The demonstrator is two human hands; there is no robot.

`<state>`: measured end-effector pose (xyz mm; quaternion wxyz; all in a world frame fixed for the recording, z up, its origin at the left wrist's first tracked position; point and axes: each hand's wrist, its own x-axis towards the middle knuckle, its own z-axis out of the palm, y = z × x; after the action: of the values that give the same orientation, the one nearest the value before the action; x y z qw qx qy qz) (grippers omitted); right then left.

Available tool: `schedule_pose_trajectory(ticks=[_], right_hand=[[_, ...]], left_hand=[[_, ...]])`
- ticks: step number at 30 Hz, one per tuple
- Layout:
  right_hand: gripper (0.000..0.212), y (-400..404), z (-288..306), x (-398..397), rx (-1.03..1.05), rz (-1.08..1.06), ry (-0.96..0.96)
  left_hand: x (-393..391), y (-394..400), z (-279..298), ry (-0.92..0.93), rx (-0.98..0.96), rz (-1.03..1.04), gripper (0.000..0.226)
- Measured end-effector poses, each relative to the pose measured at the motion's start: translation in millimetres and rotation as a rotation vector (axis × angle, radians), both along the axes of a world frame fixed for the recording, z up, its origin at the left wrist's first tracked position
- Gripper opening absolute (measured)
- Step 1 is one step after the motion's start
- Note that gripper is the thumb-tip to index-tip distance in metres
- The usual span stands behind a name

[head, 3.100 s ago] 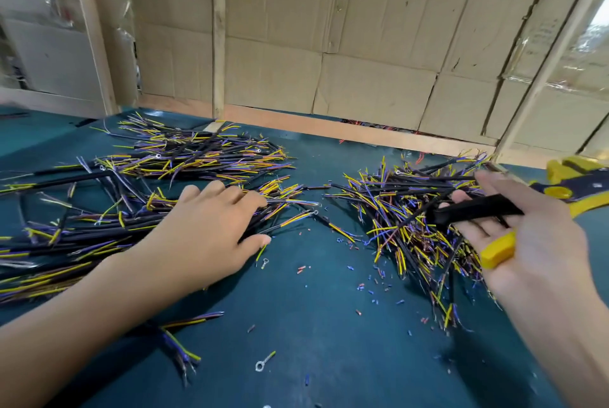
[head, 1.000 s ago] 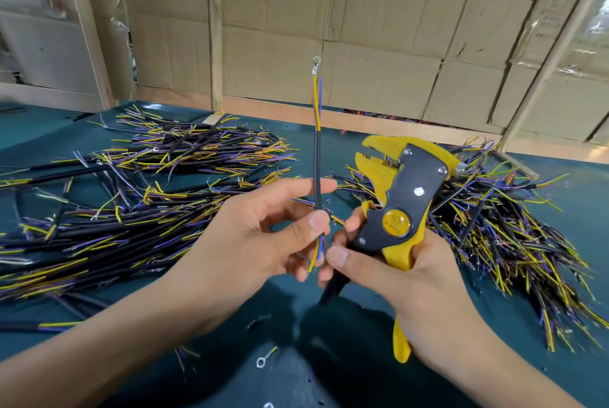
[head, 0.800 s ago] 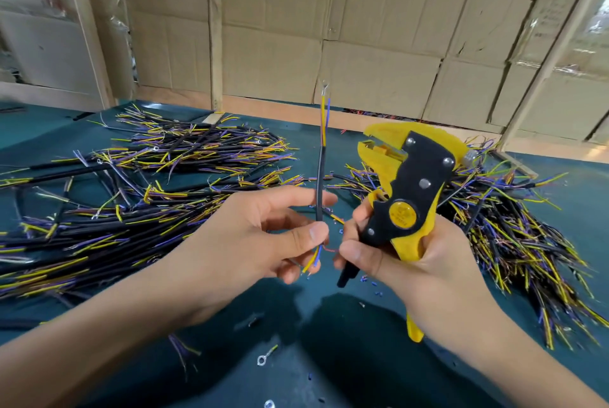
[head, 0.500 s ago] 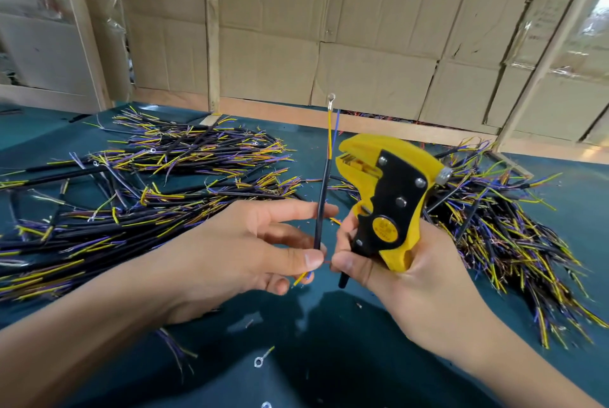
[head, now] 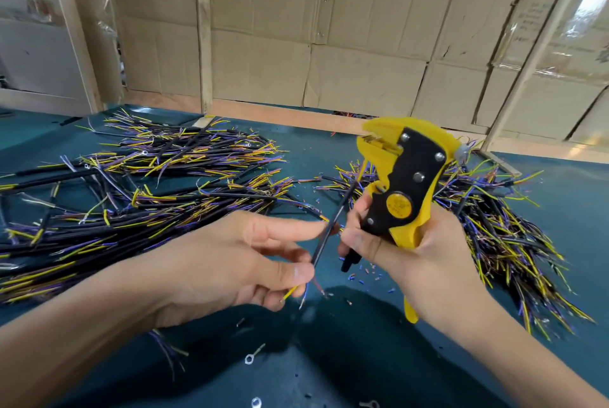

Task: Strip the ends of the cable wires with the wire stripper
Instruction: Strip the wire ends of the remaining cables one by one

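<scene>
That skinny black cable [head: 324,236] looks light and floppy, pinched mid-sheath in the left hand [head: 230,262] above the surface's near edge, its upper wires reaching the wire stripper [head: 400,190] the right hand [head: 412,259] grips.

Bright daylight from upper right; soft shadows near bottom edge; wide-angle edge distortion; slight motion blur.

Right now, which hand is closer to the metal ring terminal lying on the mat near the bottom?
Left. The left hand, pinching the cable, hangs just above the ring terminal; the right hand, gripping the wire stripper, is farther right.
</scene>
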<state>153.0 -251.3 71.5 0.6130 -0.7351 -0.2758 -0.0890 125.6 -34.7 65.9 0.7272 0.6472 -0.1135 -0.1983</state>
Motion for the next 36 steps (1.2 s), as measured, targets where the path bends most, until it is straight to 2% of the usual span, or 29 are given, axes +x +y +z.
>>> schedule_pose_trajectory(ticks=[3,5,7,12,22,27,31,36], right_hand=[[0.021,-1,0,0,0.187,0.054,0.176],[0.025,1,-5,-1,0.215,0.100,0.268],[0.023,3,-9,-1,0.169,0.140,0.279],[0.010,5,-15,-9,0.000,0.178,0.182],[0.014,5,-20,-11,0.003,0.289,0.146],[0.010,8,-23,-12,0.047,0.317,0.120],[0.008,8,-24,-13,0.062,0.309,0.123],[0.005,10,-19,-14,-0.035,0.210,0.066]], left_hand=[[3,-1,3,0.005,-0.177,0.006,0.049],[6,2,5,-0.006,-0.314,0.026,0.051],[7,3,7,0.013,-0.445,0.046,0.055],[2,2,12,0.040,-0.642,0.007,0.040],[-4,0,20,0.058,-0.741,0.061,0.039],[-5,-3,21,0.041,-0.703,0.077,0.040],[-6,-6,23,0.029,-0.673,0.131,0.035],[-8,-9,25,0.030,-0.624,0.203,0.034]])
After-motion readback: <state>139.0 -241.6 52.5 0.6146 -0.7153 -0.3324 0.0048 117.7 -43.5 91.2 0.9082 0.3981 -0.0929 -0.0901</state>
